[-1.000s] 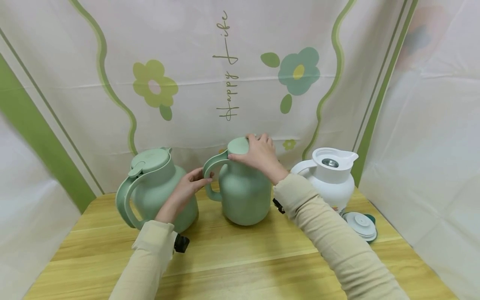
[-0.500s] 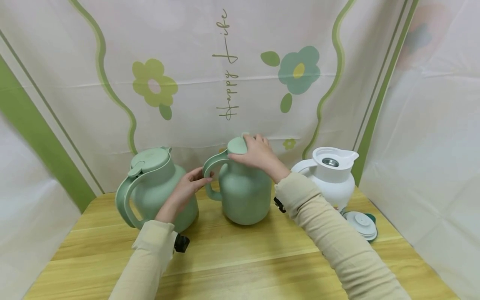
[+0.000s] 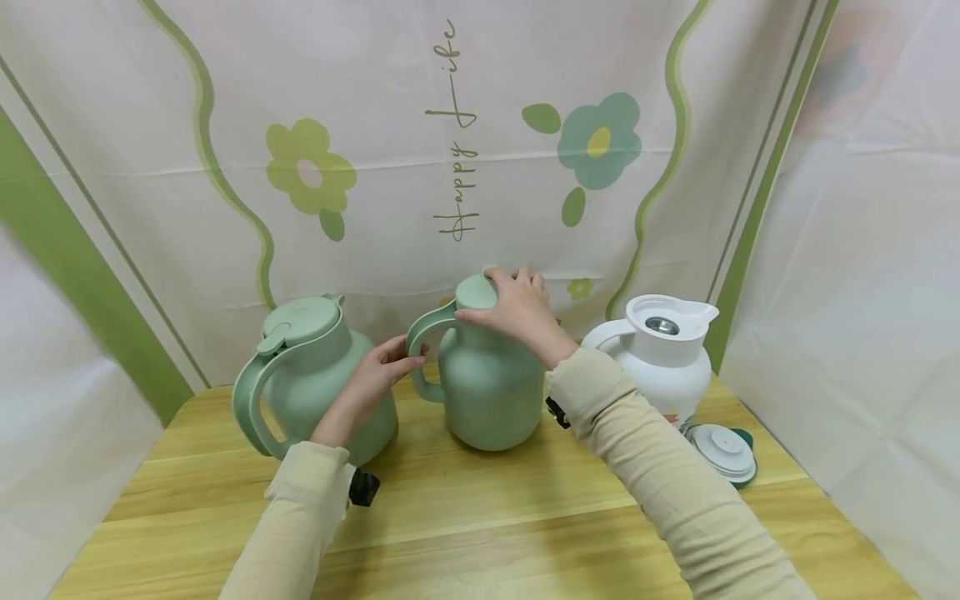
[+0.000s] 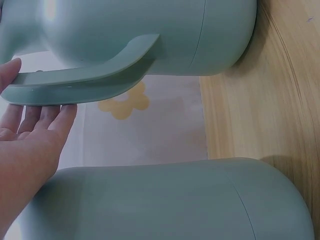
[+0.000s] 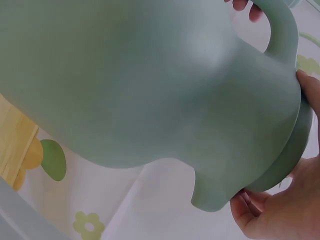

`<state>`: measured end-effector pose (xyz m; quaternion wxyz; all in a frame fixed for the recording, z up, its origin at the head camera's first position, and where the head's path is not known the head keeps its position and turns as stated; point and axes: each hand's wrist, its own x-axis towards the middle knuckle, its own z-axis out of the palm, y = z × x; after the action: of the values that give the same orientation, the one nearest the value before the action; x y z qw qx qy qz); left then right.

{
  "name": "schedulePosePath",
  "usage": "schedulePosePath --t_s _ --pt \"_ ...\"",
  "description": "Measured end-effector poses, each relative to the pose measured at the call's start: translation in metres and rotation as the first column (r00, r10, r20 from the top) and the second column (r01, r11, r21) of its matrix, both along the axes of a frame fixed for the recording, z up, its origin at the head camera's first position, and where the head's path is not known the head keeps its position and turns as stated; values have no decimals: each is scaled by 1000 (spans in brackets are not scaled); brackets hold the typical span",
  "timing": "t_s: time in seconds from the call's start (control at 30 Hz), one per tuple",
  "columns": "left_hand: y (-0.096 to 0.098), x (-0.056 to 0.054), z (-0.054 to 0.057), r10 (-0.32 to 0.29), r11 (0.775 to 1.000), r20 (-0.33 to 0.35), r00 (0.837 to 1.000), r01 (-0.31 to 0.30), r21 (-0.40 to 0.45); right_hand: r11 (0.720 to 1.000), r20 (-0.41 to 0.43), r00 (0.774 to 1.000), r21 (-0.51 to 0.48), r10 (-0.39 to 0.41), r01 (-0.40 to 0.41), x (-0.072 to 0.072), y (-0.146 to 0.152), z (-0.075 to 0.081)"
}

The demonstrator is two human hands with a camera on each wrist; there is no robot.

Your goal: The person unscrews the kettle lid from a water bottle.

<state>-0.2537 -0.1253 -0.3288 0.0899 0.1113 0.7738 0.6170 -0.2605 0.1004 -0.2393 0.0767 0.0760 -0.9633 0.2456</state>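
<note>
A green insulated jug (image 3: 491,383) stands upright at the middle of the table. My left hand (image 3: 378,375) holds its handle (image 3: 426,321); in the left wrist view the thumb lies on one side of the handle (image 4: 75,90) and the fingers on the other. From above, my right hand (image 3: 521,308) grips the jug's round lid (image 3: 475,292), thumb on the near side toward the handle. In the right wrist view the fingertips lie around the rim of the lid (image 5: 295,150), close to the spout (image 5: 210,192). The hand hides part of the lid in the head view.
Left of the middle jug stands a second green jug (image 3: 322,383) with its lid on. A white jug (image 3: 663,367) without a lid stands at the right. Near it a pale lid (image 3: 723,450) lies on the wooden table (image 3: 465,533). A printed curtain (image 3: 390,100) hangs behind.
My right hand's fingers have shifted slightly on the lid, and a small tab now shows at its far edge. The left hand and the jugs stay in place.
</note>
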Motion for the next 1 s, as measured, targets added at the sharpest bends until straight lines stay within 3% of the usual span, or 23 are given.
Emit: schedulePosePath --t_s 0.47,0.77,1.0 --pt "-1 0 -1 -7 1000 -4 1000 7 -11 994 59 992 1 108 -108 -3 2 2" --pt "0 -1 -1 -12 1000 5 1000 12 -7 999 8 999 -43 33 -33 -1 -3 -3" --pt "-1 -1 -2 -10 1000 -1 1000 10 -3 998 32 999 -54 -14 15 -2 -3 0"
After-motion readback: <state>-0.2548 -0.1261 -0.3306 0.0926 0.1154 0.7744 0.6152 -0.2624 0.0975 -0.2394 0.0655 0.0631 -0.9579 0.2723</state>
